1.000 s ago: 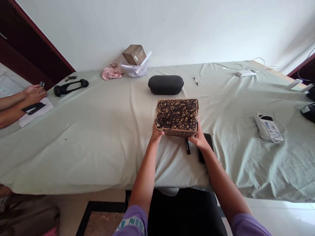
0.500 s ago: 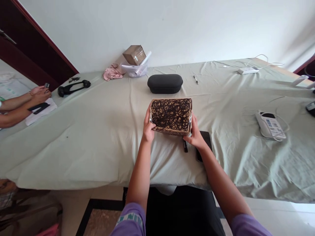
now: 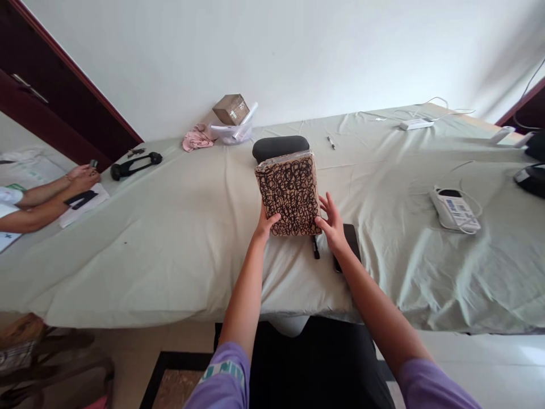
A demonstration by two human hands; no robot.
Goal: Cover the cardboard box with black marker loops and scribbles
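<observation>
- Cardboard box [image 3: 288,194] now stands tilted up in front of you, its long side pointing away, where it lay flat and crosswise a moment ago; the black-scribbled face looks toward you.
- Your left hand [image 3: 267,224] has hold of the box's lower left corner, with the fingers curled onto the scribbled face.
- Your right hand [image 3: 332,224] has opened, its fingers spread and at the box's right edge; it no longer grips, though you can't tell whether it is still touching.
- You can't tell whether the box's lower edge touches the sheet [image 3: 128,267] beneath it.
- A marker [image 3: 315,247] lies just below the box, between your hands, and a phone [image 3: 349,244] lies under your right wrist.
- A black case [image 3: 280,146] sits just beyond the box, partly hidden by its top end.
- A co-worker's hands [image 3: 83,182] stay well apart, at the far left.
</observation>
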